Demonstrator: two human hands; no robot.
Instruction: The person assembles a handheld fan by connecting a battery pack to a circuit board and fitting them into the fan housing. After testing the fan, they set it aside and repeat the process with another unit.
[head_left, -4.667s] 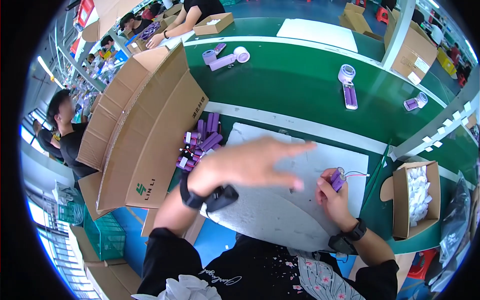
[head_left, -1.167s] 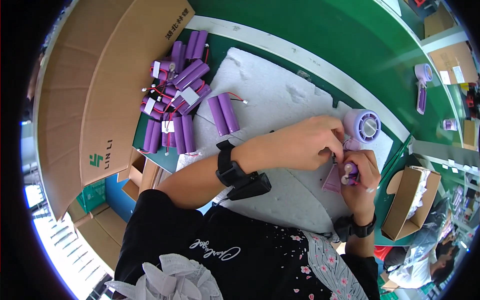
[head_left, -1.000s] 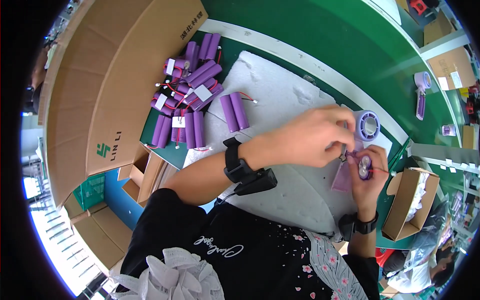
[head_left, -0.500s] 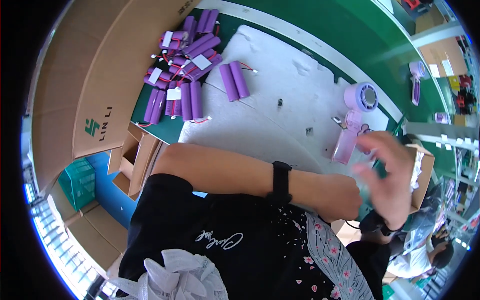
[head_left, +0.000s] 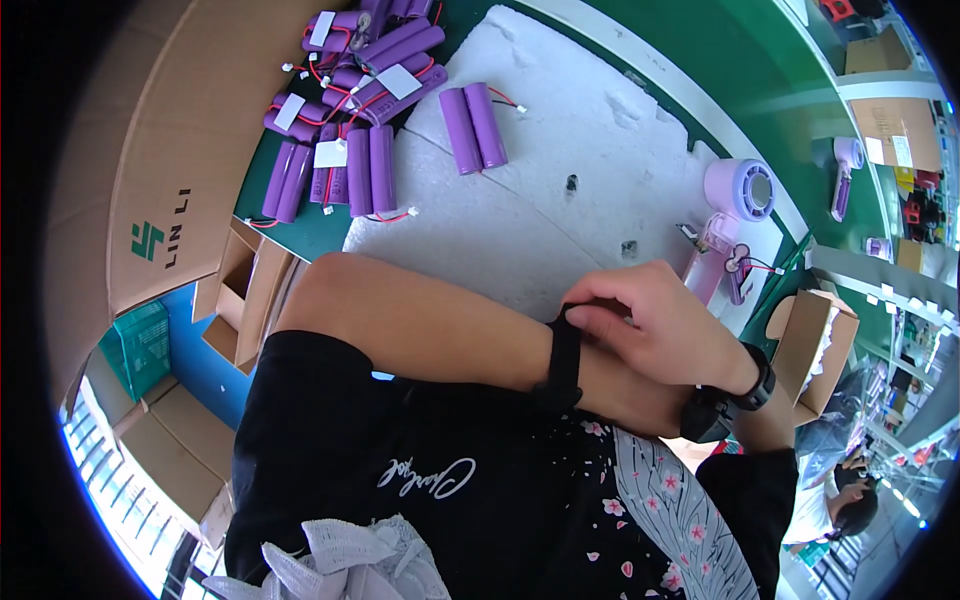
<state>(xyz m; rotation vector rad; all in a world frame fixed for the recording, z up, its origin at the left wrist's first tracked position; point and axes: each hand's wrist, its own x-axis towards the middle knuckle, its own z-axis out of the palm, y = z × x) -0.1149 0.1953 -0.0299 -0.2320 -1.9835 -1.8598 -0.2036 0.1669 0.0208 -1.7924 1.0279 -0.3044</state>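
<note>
1. Pinching the black wristband point(head_left: 565, 350) on the left forearm point(head_left: 430, 325) with the right hand point(head_left: 665, 320): thumb and forefinger closing on the strap's upper edge, the other fingers curling loosely, nothing else in the grasp.
2. Lying across the chest, left hand hiding beneath the right, so no telling whether its fingers are open or closed.
3. Having left the bench a moment ago: both hands now drawing in to the body instead of working at the fan parts, meaning a pause in the assembly for a strap adjustment, judging by the grip.
4. Lying untouched beyond on the white foam sheet point(head_left: 560, 230): pale pink fan casing point(head_left: 708, 262) and lavender fan head point(head_left: 740, 188).
5. Resting farther off: a purple battery pair point(head_left: 474, 115), then the battery heap point(head_left: 350, 70) beside the cardboard box point(head_left: 150, 150).
</note>
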